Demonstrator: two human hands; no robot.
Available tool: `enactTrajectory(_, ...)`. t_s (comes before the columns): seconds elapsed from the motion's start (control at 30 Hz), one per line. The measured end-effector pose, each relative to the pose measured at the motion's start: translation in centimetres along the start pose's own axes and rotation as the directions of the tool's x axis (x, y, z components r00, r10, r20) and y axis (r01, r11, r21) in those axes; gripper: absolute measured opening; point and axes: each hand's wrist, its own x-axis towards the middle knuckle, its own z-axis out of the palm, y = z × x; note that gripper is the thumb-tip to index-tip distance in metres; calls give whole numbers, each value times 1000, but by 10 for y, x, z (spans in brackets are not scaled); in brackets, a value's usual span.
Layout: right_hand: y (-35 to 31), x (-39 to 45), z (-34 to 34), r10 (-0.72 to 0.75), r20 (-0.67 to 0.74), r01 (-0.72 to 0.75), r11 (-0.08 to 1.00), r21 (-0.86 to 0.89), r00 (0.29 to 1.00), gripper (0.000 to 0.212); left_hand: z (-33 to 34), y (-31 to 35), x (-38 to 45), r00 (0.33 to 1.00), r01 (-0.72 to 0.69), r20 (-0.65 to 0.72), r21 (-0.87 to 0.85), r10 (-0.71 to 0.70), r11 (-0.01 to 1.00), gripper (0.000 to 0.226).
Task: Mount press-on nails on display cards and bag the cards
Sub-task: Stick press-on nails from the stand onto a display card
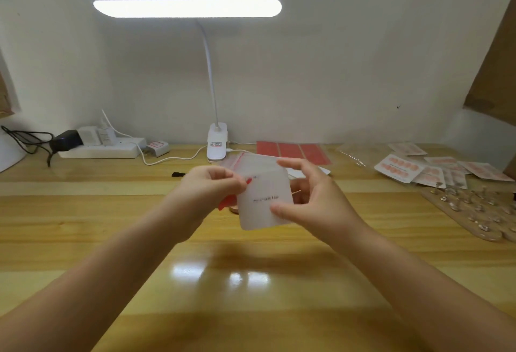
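Note:
A white display card (264,201) with a line of small print is held upright above the middle of the wooden table (167,282). My right hand (310,201) pinches its right edge between thumb and fingers. My left hand (206,187) pinches a small red piece (248,181) at the card's upper left edge. A red strip (224,202) shows under my left hand. Clear bags with red strips (245,159) lie just behind the card. Finished cards of pink nails in bags (424,169) lie at the right.
A clip-on desk lamp (217,142) stands at the back centre, its cable running left to a power strip (103,150) with chargers. Red adhesive sheets (291,151) lie behind the bags. A mat of nail holders (474,209) sits at the right edge. A small black item (178,174) lies left of centre.

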Motion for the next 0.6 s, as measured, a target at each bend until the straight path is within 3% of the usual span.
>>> enactTrajectory(0.17, -30, -5, -6, 142, 89, -166, 901, 400, 986, 5, -11, 29, -9, 998, -56, 23, -216, 62, 975, 26)
enactTrajectory(0.3, -54, -14, -9, 132, 177, -205, 841, 501, 975, 14, -13, 43, -18, 995, -90, 31, -218, 99, 972, 9)
enactTrajectory(0.4, -66, -18, -10, 115, 198, -204, 829, 520, 973, 23, -17, 50, -23, 991, -123, 32, -155, 129, 980, 11)
enactTrajectory(0.6, -68, -20, -10, 100, 62, -118, 879, 462, 993, 23, -21, 56, -27, 993, -100, 56, -79, 104, 992, 5)
